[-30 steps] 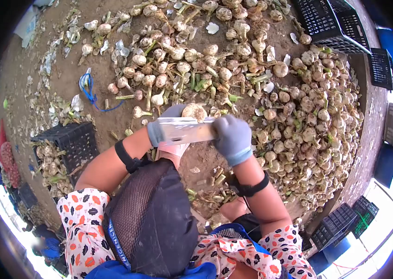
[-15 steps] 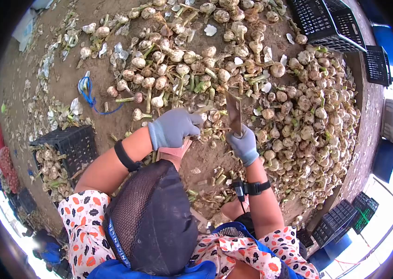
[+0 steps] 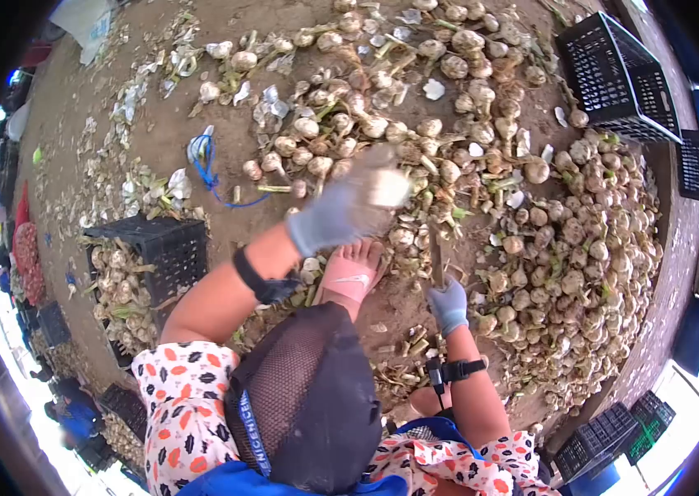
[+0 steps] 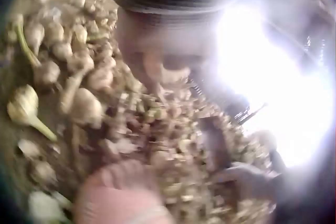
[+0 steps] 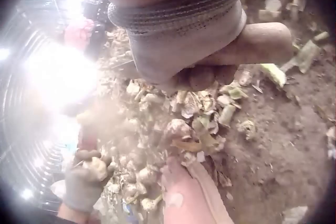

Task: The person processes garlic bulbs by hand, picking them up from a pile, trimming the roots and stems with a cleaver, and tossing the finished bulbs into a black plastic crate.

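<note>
My gloved left hand (image 3: 337,211), blurred by motion, is raised over the near edge of the loose garlic. It grips a pale garlic bulb (image 3: 387,188); the right wrist view also shows this bulb (image 5: 96,169) in the fingers. Lower and to the right, my gloved right hand (image 3: 450,306) grips a knife by its wooden handle (image 5: 268,43). The knife blade (image 3: 436,255) points away from me and looks narrow, nearly edge-on in the head view. Both blade (image 4: 214,142) and right hand (image 4: 247,178) appear blurred in the left wrist view.
A large garlic heap (image 3: 581,264) lies at the right, with stemmed garlic (image 3: 374,128) strewn ahead. A black crate (image 3: 176,256) with garlic stands at left; another black crate (image 3: 614,78) is at far right. A sandalled foot (image 3: 349,277) and blue string (image 3: 209,174) are on the ground.
The knife crossed in front of the left hand, then drew away to the right and lower. My left hand has moved forward with the bulb. The head view has shifted slightly.
</note>
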### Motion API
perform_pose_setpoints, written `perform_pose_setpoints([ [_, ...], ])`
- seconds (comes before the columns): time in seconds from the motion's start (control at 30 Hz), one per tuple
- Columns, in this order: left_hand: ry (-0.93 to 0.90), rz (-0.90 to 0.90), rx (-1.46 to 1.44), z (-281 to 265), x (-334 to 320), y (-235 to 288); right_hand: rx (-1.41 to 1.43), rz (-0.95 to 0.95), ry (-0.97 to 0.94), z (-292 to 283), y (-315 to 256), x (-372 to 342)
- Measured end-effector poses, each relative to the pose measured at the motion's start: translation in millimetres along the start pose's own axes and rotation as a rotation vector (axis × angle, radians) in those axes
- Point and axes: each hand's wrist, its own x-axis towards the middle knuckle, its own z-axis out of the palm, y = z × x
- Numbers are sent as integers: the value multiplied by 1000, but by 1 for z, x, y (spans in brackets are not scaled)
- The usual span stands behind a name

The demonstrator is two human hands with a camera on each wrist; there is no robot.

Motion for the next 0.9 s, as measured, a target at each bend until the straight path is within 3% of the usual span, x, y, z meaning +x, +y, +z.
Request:
perform_pose_setpoints([
  [0.03,-154,104,-323,32,11,19,-74,33,-75,7,7,-2],
  [0.07,-288,-27,-287,42,19,58,-78,-74,-76,10,-12,-12],
  [0.1,-325,-25,132,31,23,44,58,-67,-119,20,-16,-14],
  [0.17,-198,150,290,-6,48,24,-99,-99,-169,22,-29,-17],
  [0.23,276,51,690,-74,57,-5,-145,-96,-179,13,-41,-22],
  [0.3,677,-214,416,-143,57,-16,-190,-84,-198,8,-45,-26],
  [0.33,896,-286,763,-193,50,-44,-81,-86,-194,3,-43,-27],
  [0.37,1000,-260,1082,-241,40,-70,27,-87,-187,-2,-41,-27],
  [0.43,1123,-742,1160,-302,26,-74,72,-67,-172,-9,-34,-24],
  [0.5,1055,-1002,1037,-362,8,-82,74,34,-176,-18,-43,-25],
  [0.6,986,-1103,1018,-391,4,-84,115,49,-157,-21,-41,-17],
  [0.63,981,-1105,1010,-396,9,-94,114,64,-163,-24,-41,-15],
  [0.7,916,-811,846,-403,23,-117,87,-4,-140,-27,-35,-7],
  [0.73,932,-911,912,-372,39,-96,68,13,-147,-28,-36,-3],
  [0.77,853,-798,867,-345,46,-75,52,33,-154,-28,-37,0],
  [0.83,883,-387,979,-367,46,-129,67,57,-148,-29,-40,5],
  [0.9,970,-299,954,-363,64,-114,170,93,-153,-29,-41,8],
])
